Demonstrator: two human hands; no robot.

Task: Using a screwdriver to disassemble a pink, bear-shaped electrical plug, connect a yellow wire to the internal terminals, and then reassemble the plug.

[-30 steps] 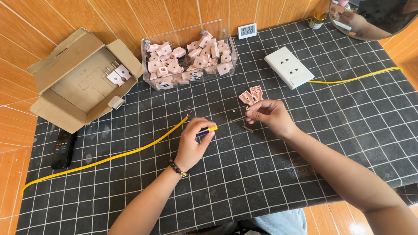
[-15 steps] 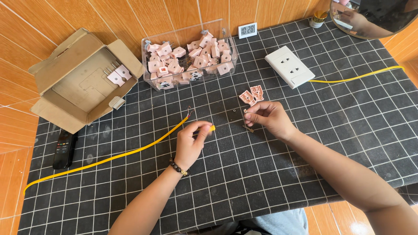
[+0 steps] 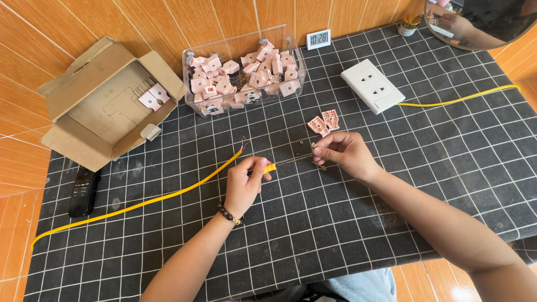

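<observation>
Barely anything moved since 0.5 s ago: left hand (image 3: 244, 187) stays pinched on yellow-handled screwdriver (image 3: 270, 167), thin shaft toward small dark part (image 3: 305, 149) clamped by right hand (image 3: 345, 155) fingers, mid black grid mat (image 3: 391, 223).

Two hands are at work: the left (image 3: 244, 187) and the right (image 3: 344, 154). One screwdriver (image 3: 278, 165). Two loose pink parts (image 3: 324, 122) lie on the one mat (image 3: 335, 223). One clear bin (image 3: 244, 71) (pink parts inside too many to count). One box (image 3: 100, 100), one socket plate (image 3: 372, 85), one clock (image 3: 318, 38), one remote (image 3: 84, 190), two yellow cables (image 3: 168, 193) (image 3: 458, 99).
</observation>
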